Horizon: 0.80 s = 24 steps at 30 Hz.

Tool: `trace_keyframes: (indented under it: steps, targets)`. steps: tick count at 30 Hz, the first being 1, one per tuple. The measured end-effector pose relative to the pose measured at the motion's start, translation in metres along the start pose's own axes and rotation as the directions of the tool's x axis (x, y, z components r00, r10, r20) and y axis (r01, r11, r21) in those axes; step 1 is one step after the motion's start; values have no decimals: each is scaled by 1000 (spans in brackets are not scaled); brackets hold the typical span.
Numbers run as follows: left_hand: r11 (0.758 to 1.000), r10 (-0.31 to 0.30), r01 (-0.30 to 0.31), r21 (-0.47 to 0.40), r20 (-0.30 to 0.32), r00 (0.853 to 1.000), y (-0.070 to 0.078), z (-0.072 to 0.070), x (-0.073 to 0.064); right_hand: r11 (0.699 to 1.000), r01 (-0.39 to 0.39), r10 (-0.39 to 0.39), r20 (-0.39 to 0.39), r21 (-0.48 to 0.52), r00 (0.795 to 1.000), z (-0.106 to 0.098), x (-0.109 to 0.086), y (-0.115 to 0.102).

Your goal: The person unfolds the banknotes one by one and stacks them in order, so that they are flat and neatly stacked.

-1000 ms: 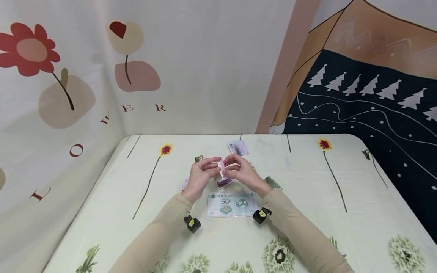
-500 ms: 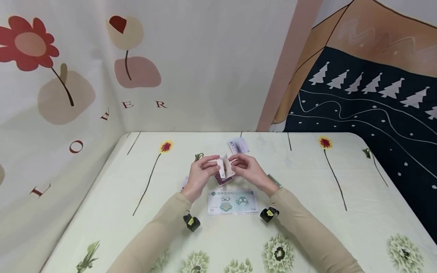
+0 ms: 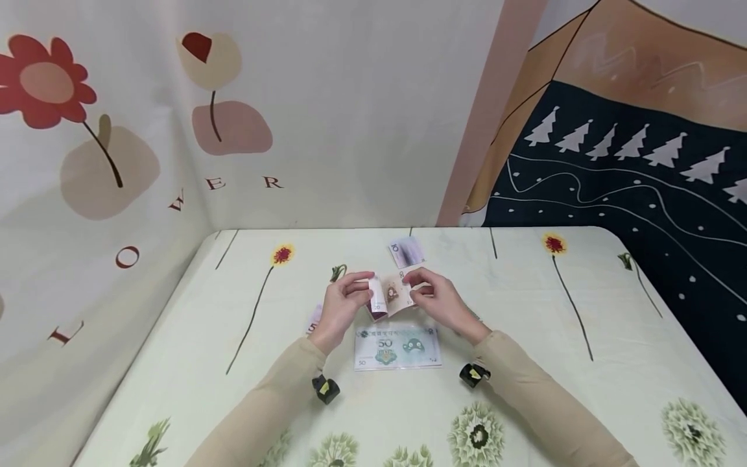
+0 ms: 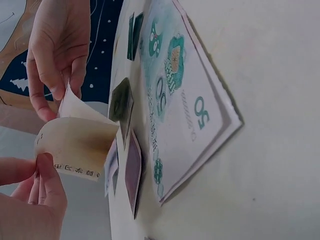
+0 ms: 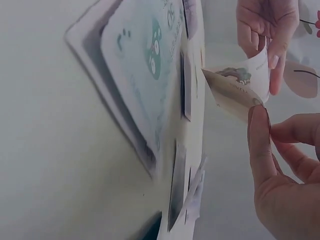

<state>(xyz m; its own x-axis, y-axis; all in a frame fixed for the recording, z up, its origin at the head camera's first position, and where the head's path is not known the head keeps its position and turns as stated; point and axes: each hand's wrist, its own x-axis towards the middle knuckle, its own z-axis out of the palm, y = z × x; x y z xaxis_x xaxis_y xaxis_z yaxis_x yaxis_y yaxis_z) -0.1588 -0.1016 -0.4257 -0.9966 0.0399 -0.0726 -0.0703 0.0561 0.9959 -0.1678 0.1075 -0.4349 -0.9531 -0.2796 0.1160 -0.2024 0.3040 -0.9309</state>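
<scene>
At the far left of the scattered paper money, a small lilac banknote marked with a 5 [image 3: 315, 318] sits just beyond the left wrist, apart from the fingers. The left hand [image 3: 340, 309] comes next, thumb and fingertips pinching the left edge of a creased beige banknote [image 3: 399, 295]. That beige note lies directly between the two hands, neither of them nearer, its visible spread running left to right, with a crease pointing away from the person: the strip left of the crease rises steeply, while the broader right panel faces up. The wrist views show it curved and raised; whether its lowest edge touches the paper below cannot be told. Beneath its left part shows a dark purple banknote [image 3: 377, 316]. Nearer the person, apart from both hands, the green-printed 50 banknote [image 3: 397, 348] lies flat, its long axis also left to right. Beyond the beige note, away from the person, is a lilac banknote marked with a 10 [image 3: 407, 251]. The right hand [image 3: 441, 303] pinches the opposite edge between thumb and fingers, palm facing the left one, so the pull line between the grips runs straight across the crease.
</scene>
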Motion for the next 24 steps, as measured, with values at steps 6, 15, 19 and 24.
trace_keyframes:
  steps: [6,15,19,24]
  targets:
    - [999,43,-43,2,2,999,-4,-2,-2,999,-28,29,24,-43,999,-7,-6,2]
    - [997,49,-50,62,12,999,-8,-12,-9,998,-29,31,34,-64,999,-13,-12,7]
    - [996,24,-24,88,7,1000,-10,-16,-10,996,-36,39,38,-76,999,-16,-15,11]
    - [994,10,-11,106,12,1000,-12,-19,-11,996,-45,48,43,-77,998,-18,-19,14]
